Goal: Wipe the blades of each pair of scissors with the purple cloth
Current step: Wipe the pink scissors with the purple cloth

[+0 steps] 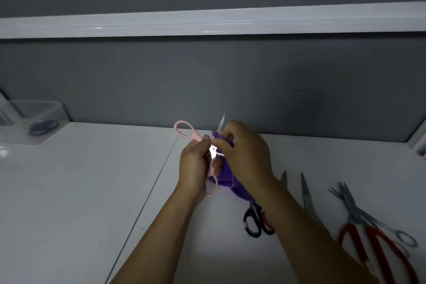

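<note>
Above the counter (92, 180), both hands meet around the pink scissors (213, 152). The left hand (193, 165) grips them near the pivot, with one pink loop sticking up to the left and the other hanging below the palm. The handles are spread, so the scissors are open. One blade points up past the right hand (245, 157), whose thumb and fingers pinch the purple cloth (224, 176) against that blade. The loose part of the cloth hangs under that hand. Right of the pink scissors, on the counter, lie black-and-red-handled scissors (258, 222), partly under the forearm. Farther right are blurred red-handled scissors (378, 247) and slim silver scissors (368, 217). Far left of the pink scissors stands a clear box (34, 111).
</note>
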